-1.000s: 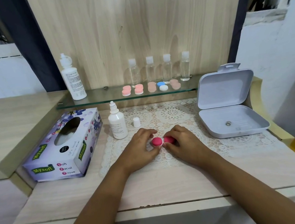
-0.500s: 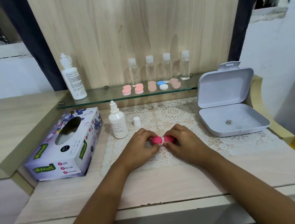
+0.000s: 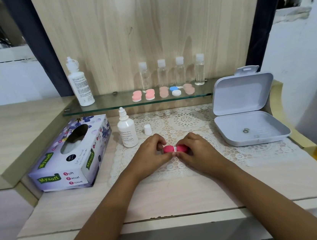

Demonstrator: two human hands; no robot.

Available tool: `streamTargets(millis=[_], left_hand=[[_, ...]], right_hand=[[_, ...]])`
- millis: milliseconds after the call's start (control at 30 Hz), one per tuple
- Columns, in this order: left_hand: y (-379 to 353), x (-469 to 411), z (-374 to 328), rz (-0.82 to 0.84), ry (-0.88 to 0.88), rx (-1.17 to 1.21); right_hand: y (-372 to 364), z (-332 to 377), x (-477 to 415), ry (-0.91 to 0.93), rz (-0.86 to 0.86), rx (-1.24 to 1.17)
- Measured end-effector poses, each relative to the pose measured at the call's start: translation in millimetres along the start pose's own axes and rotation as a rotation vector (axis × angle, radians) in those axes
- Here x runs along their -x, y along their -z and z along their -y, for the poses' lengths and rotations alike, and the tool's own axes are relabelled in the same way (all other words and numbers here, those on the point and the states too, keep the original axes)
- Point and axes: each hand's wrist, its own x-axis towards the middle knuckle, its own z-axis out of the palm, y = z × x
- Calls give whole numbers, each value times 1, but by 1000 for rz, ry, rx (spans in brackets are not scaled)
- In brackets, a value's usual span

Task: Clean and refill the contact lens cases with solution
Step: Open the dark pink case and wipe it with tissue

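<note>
While both hands are curling over it, the pink lens case (image 3: pixel 169 149) is lying on the lace mat (image 3: pixel 185 120) near the middle of the table (image 3: pixel 173 197), its two round caps side by side with a sliver of white showing between them. The left hand (image 3: pixel 151 155) is gripping the left cap, fingers bent over the top and thumb tucked in at the near edge. The right hand (image 3: pixel 197 151) is gripping the right cap the same way, and the two thumb tips are meeting just in front of the case.

Just behind the left hand, a small white solution bottle (image 3: pixel 127 130) is standing upright on the mat with its nozzle bare, and its little white cap (image 3: pixel 147 129) is sitting beside it. Off to the left, a purple tissue box (image 3: pixel 72 156) is resting at an angle on the table. On the right, a pale hinged box (image 3: pixel 246 113) is lying open, lid propped up behind its tray.

Further back, a glass shelf (image 3: pixel 112 105) is carrying a tall white bottle (image 3: pixel 80 83) at its left end, four clear bottles (image 3: pixel 171 72) in a row against the wooden panel, and in front of them a line of spare lens cases (image 3: pixel 150 95), mostly pink, one blue and white.
</note>
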Motion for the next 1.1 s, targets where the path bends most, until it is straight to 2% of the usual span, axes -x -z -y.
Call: streamTargets(millis=[133,333,533,667,833,1100], left_hand=[[1,3,1,83,-46,-31],[1,0,0,93,-91,-108],[4,-3,-3,21,-7,16],[10,-11,-7,-22,60,-47],[10,-25,-10,17,66,-207],[7,-34,-8,76,95,-176]], right_hand=[[0,-1,0,3,-3,0],[0,0,0,-4,-6,-10],[0,1,0,-16,6,0],[1,2,1,-15,12,-3],[2,3,1,-12,18,7],[3,4,2,-22,30,14]])
